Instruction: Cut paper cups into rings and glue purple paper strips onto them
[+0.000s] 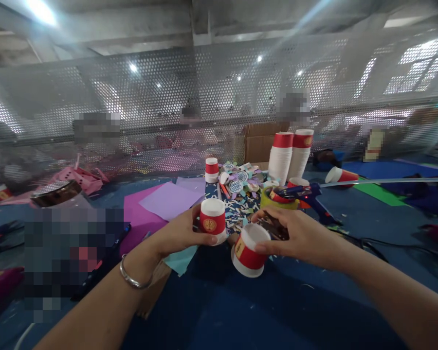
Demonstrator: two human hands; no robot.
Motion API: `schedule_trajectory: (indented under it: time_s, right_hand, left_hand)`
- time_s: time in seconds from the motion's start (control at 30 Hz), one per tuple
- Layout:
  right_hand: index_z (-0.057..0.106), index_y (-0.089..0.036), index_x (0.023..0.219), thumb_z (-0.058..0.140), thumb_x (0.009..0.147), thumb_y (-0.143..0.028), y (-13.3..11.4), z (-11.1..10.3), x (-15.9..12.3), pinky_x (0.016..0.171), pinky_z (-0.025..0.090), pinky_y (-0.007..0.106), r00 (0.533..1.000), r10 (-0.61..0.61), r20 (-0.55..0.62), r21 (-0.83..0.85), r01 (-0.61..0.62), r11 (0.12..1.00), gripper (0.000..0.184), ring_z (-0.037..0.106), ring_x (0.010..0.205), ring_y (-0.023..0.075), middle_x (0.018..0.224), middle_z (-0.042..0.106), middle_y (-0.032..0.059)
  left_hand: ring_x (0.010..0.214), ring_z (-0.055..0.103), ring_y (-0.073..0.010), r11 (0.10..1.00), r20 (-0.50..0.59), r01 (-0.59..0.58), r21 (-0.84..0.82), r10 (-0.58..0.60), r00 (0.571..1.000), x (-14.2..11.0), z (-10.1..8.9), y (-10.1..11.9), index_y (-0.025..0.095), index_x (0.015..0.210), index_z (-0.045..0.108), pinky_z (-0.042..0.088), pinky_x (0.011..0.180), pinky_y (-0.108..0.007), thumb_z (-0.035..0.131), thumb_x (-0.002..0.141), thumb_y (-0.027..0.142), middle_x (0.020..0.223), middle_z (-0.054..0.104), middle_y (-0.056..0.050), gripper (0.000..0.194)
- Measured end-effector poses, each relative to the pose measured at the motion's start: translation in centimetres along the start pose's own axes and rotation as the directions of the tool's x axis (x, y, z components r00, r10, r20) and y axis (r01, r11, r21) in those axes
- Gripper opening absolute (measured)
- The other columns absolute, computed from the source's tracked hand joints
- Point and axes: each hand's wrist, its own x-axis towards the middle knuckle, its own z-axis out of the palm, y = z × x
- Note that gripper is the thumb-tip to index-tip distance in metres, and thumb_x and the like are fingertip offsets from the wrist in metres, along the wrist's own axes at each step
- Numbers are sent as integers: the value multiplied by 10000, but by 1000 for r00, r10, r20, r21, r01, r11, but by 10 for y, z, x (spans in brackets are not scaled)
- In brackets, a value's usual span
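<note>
My left hand [180,231] is closed round a red and white paper cup [212,221], which is turned bottom up with a gold emblem on its side. To the right, my right hand [290,233] grips a second paper cup [251,250], also bottom up and tilted, with a yellow label on its red band. A small gap separates the two cups. Behind my right hand, a blue glue gun [316,199] rests by a yellow tape roll [266,198]. Some fingers of both hands are hidden behind the cups.
Two tall stacks of paper cups [280,160] stand at the back. Paper scraps [241,209] and round patterned pieces [236,186] litter the middle. Purple paper sheets [171,198] lie left, a green sheet [381,192] right. A perforated metal screen [149,97] crosses behind the table.
</note>
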Motion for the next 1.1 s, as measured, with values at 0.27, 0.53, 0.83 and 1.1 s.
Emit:
schedule_trajectory:
  time_s: [0.27,0.53,0.83,1.1]
  right_hand:
    - [552,-227,935,607,873,-477,-3,16,-2,518,377,247,982,-96,-160,114,115,987,264,433,575,124,693,491,-30]
    - [517,-226,887,586,900,-410,-2,22,-1,615,453,266,950,-115,-291,78,143,987,197,533,677,157,780,560,12]
    - [498,-226,815,573,898,-442,1,25,1,591,451,272,973,-84,-217,117,111,987,243,525,679,170,763,558,18]
    - [493,-229,801,577,887,-419,-2,18,1,606,456,285,918,-121,-377,65,156,986,225,512,640,159,726,530,4]
  left_hand:
    - [1032,543,-306,867,-162,-182,463,284,945,0,24,7,233,1242,549,453,894,-498,763,699,407,1094,577,-90,608]
    - [1136,514,-290,801,-133,-304,516,425,895,7,23,5,275,1377,463,414,1005,-482,747,738,305,1194,541,-86,700]
    - [1259,469,-313,709,-14,-311,632,412,911,14,18,-6,282,1489,277,380,1053,-491,721,776,279,1362,509,-132,839]
    - [1181,445,-368,676,-206,-125,727,388,898,16,-2,-20,218,1438,358,332,1013,-550,651,769,205,1252,544,-140,730]
